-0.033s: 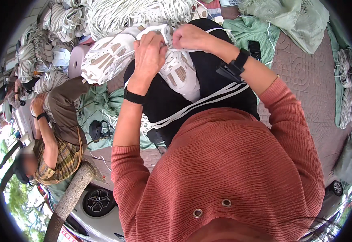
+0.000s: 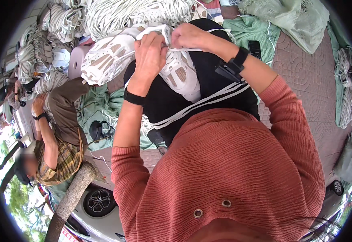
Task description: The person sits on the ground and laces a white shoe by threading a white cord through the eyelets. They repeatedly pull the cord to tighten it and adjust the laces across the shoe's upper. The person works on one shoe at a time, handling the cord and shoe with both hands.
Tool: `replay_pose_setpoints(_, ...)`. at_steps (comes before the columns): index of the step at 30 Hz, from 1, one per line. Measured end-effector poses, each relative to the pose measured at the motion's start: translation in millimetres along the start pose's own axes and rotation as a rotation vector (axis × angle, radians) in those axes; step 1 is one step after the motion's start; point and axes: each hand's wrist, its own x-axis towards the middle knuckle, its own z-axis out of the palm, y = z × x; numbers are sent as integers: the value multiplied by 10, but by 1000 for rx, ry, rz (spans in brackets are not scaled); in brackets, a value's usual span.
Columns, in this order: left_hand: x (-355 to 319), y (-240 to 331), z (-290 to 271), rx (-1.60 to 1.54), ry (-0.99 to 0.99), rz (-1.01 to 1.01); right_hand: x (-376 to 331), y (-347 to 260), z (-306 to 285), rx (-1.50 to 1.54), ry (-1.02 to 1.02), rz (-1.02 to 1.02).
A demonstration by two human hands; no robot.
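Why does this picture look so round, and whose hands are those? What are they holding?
There's no robot, only a person at work. A wide camera on their head looks down and bends the edges. That red knitted sweater is theirs. Their left hand holds a white and tan mesh shoe top on their black-clothed lap. Their right hand is curled beside it; anything pinched there is hidden. Similar white shoe tops lie to the left; a black rectangular phone rests on green sheeting.
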Motion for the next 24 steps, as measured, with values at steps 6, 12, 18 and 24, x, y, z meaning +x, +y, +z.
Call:
replay_pose_setpoints(6, 3, -86, 50, -236, -3, -78, -78, -404, -273, -291, -85, 100)
replay_pose_setpoints(12, -91, -374, -191, -33, 133, 108, 108, -75, -188, -336, 82, -462)
replay_pose_setpoints(18, -1331, -2765, -2228, 430, 730, -614, 112, -35, -349, -207, -16, -463)
replay_pose_setpoints(24, -2033, -2870, -3280, 841, 772, -694, 18, -225, -357, -395, 35, -410)
